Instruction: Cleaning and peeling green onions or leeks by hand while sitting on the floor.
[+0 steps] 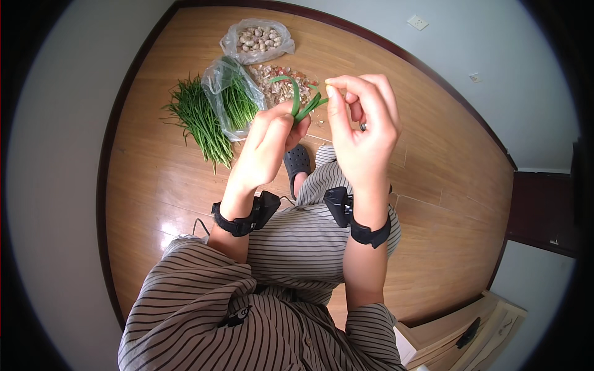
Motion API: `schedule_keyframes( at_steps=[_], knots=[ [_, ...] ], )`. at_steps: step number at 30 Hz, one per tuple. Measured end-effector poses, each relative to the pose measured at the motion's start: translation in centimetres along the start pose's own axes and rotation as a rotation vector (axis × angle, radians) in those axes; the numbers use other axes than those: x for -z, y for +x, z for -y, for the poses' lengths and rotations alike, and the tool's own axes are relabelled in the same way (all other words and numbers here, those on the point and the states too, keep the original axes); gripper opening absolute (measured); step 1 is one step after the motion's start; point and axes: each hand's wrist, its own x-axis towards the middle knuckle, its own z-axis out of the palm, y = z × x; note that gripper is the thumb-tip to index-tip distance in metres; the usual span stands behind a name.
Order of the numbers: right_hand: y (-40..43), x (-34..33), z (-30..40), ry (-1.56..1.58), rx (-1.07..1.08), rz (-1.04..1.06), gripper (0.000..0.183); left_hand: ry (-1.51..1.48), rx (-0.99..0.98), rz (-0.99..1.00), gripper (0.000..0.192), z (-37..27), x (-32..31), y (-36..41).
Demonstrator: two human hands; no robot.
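Between the fingers of my left hand [274, 139] are a few green leafy stalks [306, 109], one of them curling upward. Thumb and forefinger of my right hand [364, 125] pinch the tip of a stalk, while the other fingers curl inward. Beyond my left hand, a clear plastic bag [211, 86] holds part of a bunch of long green stalks [237, 104]. Beside it a larger loose bunch of green stalks [199, 123] lies on the floor. A pile of garlic skins and bits [278, 88] is partly hidden behind my hands.
An open plastic bag of garlic bulbs [260, 39] stands at the far side of the wooden floor [441, 176]. My foot in a dark clog [297, 162] is below my hands. A light wooden piece of furniture [459, 329] is at the lower right. Walls edge the floor.
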Motion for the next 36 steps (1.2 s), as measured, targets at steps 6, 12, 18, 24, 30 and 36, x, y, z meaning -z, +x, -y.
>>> schedule_keyframes(
  at_steps=[6, 12, 18, 24, 30, 36],
  knots=[
    [-0.1, 0.1, 0.0, 0.154, -0.097, 0.109, 0.010, -0.027, 0.038, 0.001, 0.027, -0.4, -0.4, 0.2],
    [-0.2, 0.3, 0.0, 0.119, -0.080, 0.168, 0.010, 0.029, -0.027, -0.010, 0.029, -0.3, -0.7, 0.3],
    [-0.4, 0.4, 0.0, 0.136, -0.121, 0.236, 0.010, 0.043, -0.024, 0.012, 0.028, -0.3, -0.4, 0.1],
    [-0.3, 0.4, 0.0, 0.127, -0.104, 0.256, 0.008, 0.048, -0.035, 0.014, 0.027, 0.0, -0.3, 0.1],
    [-0.4, 0.5, 0.0, 0.114, -0.081, 0.256, 0.008, 0.048, -0.116, -0.022, 0.027, 0.9, -0.7, 0.3],
    [-0.3, 0.6, 0.0, 0.078, -0.056, 0.284, 0.007, 0.023, -0.124, -0.039, 0.025, 1.0, -0.9, 0.3]
  ],
)
